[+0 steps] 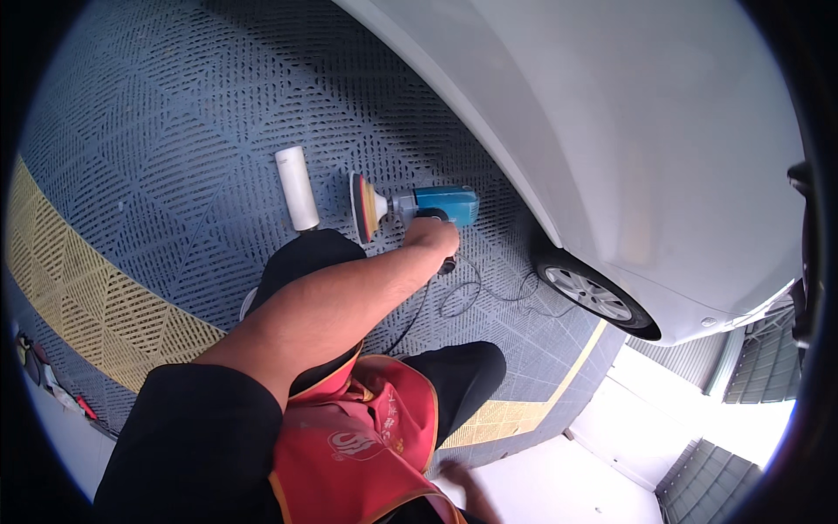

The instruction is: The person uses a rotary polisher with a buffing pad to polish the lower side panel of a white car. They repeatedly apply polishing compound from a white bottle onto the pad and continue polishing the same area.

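My left hand [432, 237] grips the black handle of a teal electric polisher [448, 202]. The polisher lies level across the view, close above the floor; whether it touches is unclear. Its round pad [361, 208], with pale, red and yellow layers, faces left. A white cylindrical bottle or can [298, 188] lies left of the pad, near my knee. My right hand [456, 473] hangs low at the right of my red apron [353, 445], blurred, with its fingers partly hidden and no object visible in it.
A silver-grey car body [622, 144] fills the upper right, with its wheel [592, 295] below. The polisher's black cord [461, 301] coils over the grey slatted floor [190, 131] towards the wheel. Yellow floor strips [85, 281] and a white wall [563, 485] lie farther off. Assorted items [52, 386] sit far left.
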A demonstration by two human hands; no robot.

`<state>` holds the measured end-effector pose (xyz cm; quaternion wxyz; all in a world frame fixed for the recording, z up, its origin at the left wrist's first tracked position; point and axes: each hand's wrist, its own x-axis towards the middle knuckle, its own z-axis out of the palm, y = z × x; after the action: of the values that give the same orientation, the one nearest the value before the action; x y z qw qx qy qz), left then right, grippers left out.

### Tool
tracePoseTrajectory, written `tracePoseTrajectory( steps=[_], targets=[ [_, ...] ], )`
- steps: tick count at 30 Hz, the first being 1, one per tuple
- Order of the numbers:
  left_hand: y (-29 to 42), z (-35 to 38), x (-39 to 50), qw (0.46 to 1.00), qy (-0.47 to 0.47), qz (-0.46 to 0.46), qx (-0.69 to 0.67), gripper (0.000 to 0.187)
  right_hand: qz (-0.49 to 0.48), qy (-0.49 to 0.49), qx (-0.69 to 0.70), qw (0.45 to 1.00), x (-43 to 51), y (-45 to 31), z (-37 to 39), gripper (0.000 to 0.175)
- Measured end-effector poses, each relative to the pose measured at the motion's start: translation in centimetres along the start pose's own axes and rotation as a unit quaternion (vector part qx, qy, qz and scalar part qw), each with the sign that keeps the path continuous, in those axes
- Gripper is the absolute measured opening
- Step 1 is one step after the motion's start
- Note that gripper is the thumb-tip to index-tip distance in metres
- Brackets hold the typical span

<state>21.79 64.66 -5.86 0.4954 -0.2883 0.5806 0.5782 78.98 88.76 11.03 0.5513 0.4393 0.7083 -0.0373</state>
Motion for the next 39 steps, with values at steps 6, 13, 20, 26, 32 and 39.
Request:
tracePoseTrajectory(
  steps=[6, 13, 20, 26, 32, 39],
  targets=[
    [-0.1, -0.5, 1.0, 0.999, -0.017, 0.018, -0.034, 0.026, 0.025, 0.002, 0.298, 0.954, 2.4, -7.7, 8.3, 0.033],
    [0.3, -1.1, -0.7, 0.994, -0.047, -0.033, -0.09, 0.024, 0.019, 0.009, 0.341, 0.94, -1.1, -11.8, 7.7, 0.031],
    [-0.6, -1.1, -1.2, 0.985, -0.025, -0.046, -0.162, 0.029, 0.024, -0.006, 0.352, 0.936, -1.2, -12.8, 9.1, 0.03],
    [-0.7, -1.4, -1.9, 0.98, -0.023, -0.046, -0.192, 0.02, 0.022, -0.011, 0.363, 0.931, -2.0, -13.3, 10.6, 0.029],
    [-0.3, -1.5, -2.5, 0.979, -0.016, -0.046, -0.2, 0.014, 0.019, -0.019, 0.371, 0.928, -2.5, -13.2, 11.1, 0.028],
    [-0.5, -1.8, -3.2, 0.986, -0.031, -0.025, -0.16, 0.027, 0.025, -0.03, 0.382, 0.923, -3.2, -13.4, 12.1, 0.028]
  ],
)
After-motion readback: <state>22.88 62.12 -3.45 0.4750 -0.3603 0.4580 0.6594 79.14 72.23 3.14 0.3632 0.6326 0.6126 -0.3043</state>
